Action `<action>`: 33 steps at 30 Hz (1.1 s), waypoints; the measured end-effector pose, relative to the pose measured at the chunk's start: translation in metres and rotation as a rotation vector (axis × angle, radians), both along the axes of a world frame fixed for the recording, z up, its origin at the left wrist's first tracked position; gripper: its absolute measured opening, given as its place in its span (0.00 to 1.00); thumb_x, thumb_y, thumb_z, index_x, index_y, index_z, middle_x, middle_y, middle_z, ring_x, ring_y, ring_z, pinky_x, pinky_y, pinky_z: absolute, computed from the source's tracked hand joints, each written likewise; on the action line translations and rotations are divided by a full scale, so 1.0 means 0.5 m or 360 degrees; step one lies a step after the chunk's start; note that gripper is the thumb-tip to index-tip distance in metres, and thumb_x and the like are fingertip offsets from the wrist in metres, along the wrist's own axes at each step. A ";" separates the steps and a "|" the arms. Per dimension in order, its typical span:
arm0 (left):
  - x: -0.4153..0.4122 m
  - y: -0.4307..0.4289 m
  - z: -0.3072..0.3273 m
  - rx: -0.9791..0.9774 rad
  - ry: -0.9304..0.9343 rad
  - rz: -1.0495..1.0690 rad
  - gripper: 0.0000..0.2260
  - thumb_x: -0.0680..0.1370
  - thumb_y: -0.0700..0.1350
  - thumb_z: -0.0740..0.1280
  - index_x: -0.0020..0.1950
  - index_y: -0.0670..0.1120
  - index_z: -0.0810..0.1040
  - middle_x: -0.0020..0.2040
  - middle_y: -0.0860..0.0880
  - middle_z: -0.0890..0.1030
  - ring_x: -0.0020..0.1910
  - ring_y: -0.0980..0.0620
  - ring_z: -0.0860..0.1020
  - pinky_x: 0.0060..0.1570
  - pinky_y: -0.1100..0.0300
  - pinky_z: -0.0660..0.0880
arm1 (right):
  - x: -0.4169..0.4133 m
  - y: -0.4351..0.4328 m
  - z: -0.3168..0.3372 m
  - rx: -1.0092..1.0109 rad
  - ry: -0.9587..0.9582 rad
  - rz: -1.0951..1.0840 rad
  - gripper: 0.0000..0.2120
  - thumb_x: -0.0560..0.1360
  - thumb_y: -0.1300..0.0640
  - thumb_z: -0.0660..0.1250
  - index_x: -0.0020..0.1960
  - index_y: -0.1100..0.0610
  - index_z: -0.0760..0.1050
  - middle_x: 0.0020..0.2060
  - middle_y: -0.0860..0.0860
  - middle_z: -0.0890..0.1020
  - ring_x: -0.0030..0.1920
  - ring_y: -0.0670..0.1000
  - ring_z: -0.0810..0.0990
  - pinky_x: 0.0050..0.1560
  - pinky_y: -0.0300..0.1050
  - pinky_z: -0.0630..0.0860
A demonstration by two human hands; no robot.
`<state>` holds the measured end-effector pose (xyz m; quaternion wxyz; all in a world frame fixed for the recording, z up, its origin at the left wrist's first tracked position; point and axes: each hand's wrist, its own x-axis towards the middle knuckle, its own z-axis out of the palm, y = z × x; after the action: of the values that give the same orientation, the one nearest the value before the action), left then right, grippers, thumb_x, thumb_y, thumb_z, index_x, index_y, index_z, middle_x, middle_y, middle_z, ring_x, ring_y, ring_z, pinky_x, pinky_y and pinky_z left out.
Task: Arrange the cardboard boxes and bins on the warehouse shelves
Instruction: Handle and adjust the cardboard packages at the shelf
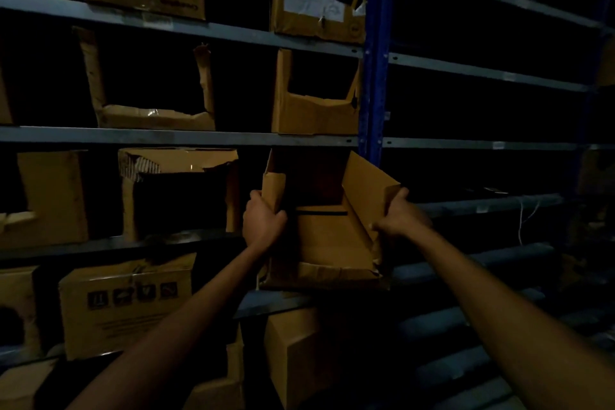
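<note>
Dim light. Left hand [263,221] grips the left wall and right hand [401,215] grips the right wall of an open-fronted cardboard bin [327,236], which sits tilted at the front edge of a grey shelf [276,304], just left of the blue upright [376,53]. Shelf above carries two cut-out bins [312,113]; a torn box [179,190] stands to the left, and a box with printed handling symbols [128,306] sits one level below.
</note>
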<state>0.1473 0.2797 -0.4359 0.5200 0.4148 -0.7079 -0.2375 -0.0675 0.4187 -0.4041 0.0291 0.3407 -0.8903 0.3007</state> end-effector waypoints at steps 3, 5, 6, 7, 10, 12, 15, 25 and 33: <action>-0.033 -0.038 -0.004 -0.0052 0.0003 -0.0001 0.26 0.72 0.46 0.71 0.65 0.46 0.63 0.59 0.43 0.74 0.54 0.44 0.77 0.50 0.45 0.78 | -0.038 -0.042 0.002 -0.0199 -0.0015 0.0092 0.45 0.71 0.54 0.75 0.75 0.55 0.46 0.63 0.61 0.73 0.60 0.63 0.76 0.57 0.60 0.77; -0.058 -0.072 -0.001 -0.0102 -0.0005 -0.0023 0.31 0.72 0.48 0.71 0.70 0.47 0.59 0.63 0.43 0.72 0.58 0.43 0.75 0.54 0.45 0.77 | -0.067 -0.077 -0.005 -0.0368 0.0008 0.0117 0.41 0.71 0.54 0.74 0.74 0.56 0.50 0.64 0.61 0.74 0.61 0.64 0.76 0.58 0.61 0.75; -0.068 -0.093 0.003 -0.0111 -0.0022 -0.0056 0.34 0.72 0.48 0.71 0.73 0.47 0.57 0.65 0.42 0.71 0.61 0.42 0.74 0.56 0.44 0.76 | -0.080 -0.094 -0.010 -0.0419 0.0014 0.0161 0.44 0.71 0.53 0.74 0.75 0.55 0.48 0.65 0.61 0.73 0.62 0.64 0.75 0.60 0.61 0.74; -0.075 -0.117 0.009 -0.0103 -0.0042 -0.0102 0.37 0.73 0.49 0.71 0.75 0.48 0.54 0.68 0.41 0.69 0.63 0.41 0.72 0.58 0.42 0.74 | -0.093 -0.110 -0.015 -0.0441 0.0013 0.0227 0.48 0.71 0.50 0.74 0.77 0.54 0.44 0.67 0.61 0.71 0.64 0.63 0.74 0.62 0.61 0.73; -0.103 -0.206 0.018 -0.0093 -0.0043 -0.0327 0.41 0.74 0.55 0.69 0.77 0.50 0.46 0.73 0.41 0.63 0.69 0.39 0.67 0.65 0.38 0.68 | -0.131 -0.164 -0.023 -0.0445 -0.0077 0.0524 0.56 0.71 0.41 0.72 0.77 0.51 0.31 0.76 0.59 0.57 0.73 0.62 0.62 0.70 0.59 0.64; -0.123 -0.252 0.016 -0.0113 -0.0060 -0.0430 0.41 0.77 0.55 0.66 0.78 0.49 0.40 0.77 0.41 0.56 0.73 0.39 0.61 0.70 0.39 0.62 | -0.155 -0.197 -0.025 -0.0456 -0.0131 0.0690 0.60 0.66 0.32 0.70 0.76 0.46 0.29 0.78 0.55 0.44 0.76 0.60 0.56 0.72 0.61 0.61; -0.163 -0.316 0.004 -0.0243 -0.0128 -0.0410 0.39 0.80 0.54 0.62 0.78 0.44 0.38 0.78 0.40 0.52 0.75 0.39 0.56 0.73 0.43 0.57 | -0.186 -0.256 -0.047 -0.0287 -0.0097 0.0834 0.63 0.60 0.28 0.71 0.75 0.42 0.28 0.76 0.52 0.31 0.77 0.59 0.50 0.74 0.60 0.59; -0.253 -0.392 -0.048 -0.1336 -0.0168 0.0097 0.35 0.78 0.51 0.64 0.77 0.45 0.48 0.77 0.37 0.50 0.76 0.38 0.54 0.73 0.45 0.56 | -0.242 -0.429 -0.152 -0.0068 0.0727 0.0715 0.58 0.64 0.40 0.77 0.78 0.46 0.40 0.69 0.53 0.20 0.77 0.62 0.49 0.71 0.56 0.66; -0.324 -0.492 -0.095 -0.1051 -0.1490 -0.0143 0.39 0.74 0.64 0.64 0.78 0.48 0.52 0.67 0.44 0.70 0.65 0.44 0.71 0.64 0.49 0.67 | -0.266 -0.542 -0.160 -0.0167 0.1248 0.0572 0.33 0.67 0.49 0.75 0.69 0.51 0.68 0.75 0.57 0.56 0.72 0.59 0.62 0.65 0.57 0.67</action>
<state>-0.0145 0.0336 -0.4833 0.2425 0.2608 -0.9163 0.1833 -0.2007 0.1476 -0.4843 0.3294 0.5768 -0.7220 0.1937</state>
